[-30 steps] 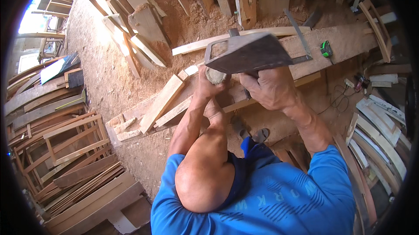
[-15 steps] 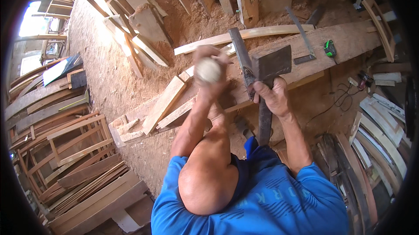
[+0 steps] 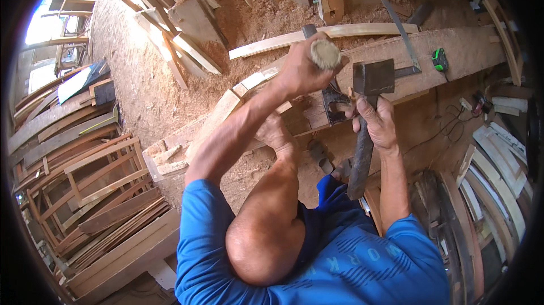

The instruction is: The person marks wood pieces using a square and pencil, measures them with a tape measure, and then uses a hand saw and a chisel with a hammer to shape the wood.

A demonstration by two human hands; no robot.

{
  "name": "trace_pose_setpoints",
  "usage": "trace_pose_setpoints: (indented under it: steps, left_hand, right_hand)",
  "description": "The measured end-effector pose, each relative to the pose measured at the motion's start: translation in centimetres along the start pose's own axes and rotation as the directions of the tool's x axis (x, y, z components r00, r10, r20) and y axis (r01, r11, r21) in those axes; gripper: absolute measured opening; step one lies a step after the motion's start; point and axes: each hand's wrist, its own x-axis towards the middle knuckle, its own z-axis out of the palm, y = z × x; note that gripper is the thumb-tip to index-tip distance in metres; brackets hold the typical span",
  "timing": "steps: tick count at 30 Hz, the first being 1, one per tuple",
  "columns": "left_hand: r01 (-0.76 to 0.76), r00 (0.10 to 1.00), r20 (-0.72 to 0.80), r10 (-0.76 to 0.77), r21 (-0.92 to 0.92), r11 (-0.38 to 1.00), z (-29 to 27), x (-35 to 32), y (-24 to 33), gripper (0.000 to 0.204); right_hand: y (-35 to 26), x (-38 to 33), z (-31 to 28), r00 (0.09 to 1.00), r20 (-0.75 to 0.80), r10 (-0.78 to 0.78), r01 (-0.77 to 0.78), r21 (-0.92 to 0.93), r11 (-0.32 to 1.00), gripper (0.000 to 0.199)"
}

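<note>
My left hand (image 3: 306, 70) is wrapped round a chisel (image 3: 326, 54); only its round, pale, frayed handle end shows, and the blade is hidden. My right hand (image 3: 378, 126) grips a dark mallet (image 3: 374, 77) just below its blocky head, with the handle pointing back toward me. Between and below the hands, a dark tool with a loop-shaped handle (image 3: 335, 107) lies across the thick plank (image 3: 473, 50). My bare foot (image 3: 276, 132) rests by the plank near pale wood strips (image 3: 229, 104), partly behind my left forearm.
A metal square (image 3: 403, 38) and a green-and-black tape measure (image 3: 440, 59) lie on the plank's right part. A long pale strip (image 3: 362, 30) runs along its far side. Stacked boards and frames (image 3: 102, 186) stand at left, curved pieces (image 3: 493, 163) at right. Shavings cover the floor.
My left hand has moved right and away from me with the chisel, close to the mallet head. My right hand has shifted slightly right, carrying the mallet.
</note>
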Motion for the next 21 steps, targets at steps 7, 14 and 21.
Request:
trace_pose_setpoints:
  steps: [7, 14, 21]
  left_hand:
    - [0.105, 0.989, 0.086, -0.118, 0.139, 0.985, 3.9, 2.6, -3.6, 0.027]
    - [0.189, 0.955, 0.176, -0.238, 0.256, 0.948, 5.6, 2.8, -3.8, 0.029]
    - [0.034, 0.967, 0.245, -0.066, 0.133, 0.991, 4.7, 2.3, -4.2, 0.035]
  right_hand:
    - [-2.8, -1.6, -3.0, 0.984, -0.083, -0.156, 0.153, -0.042, 0.987, 0.033]
    - [-5.2, -0.9, -5.8, 0.903, -0.266, -0.339, 0.294, -0.193, 0.936, 0.028]
    - [-5.7, 2.2, -4.5, 0.875, -0.328, -0.357, 0.205, -0.418, 0.885, 0.027]
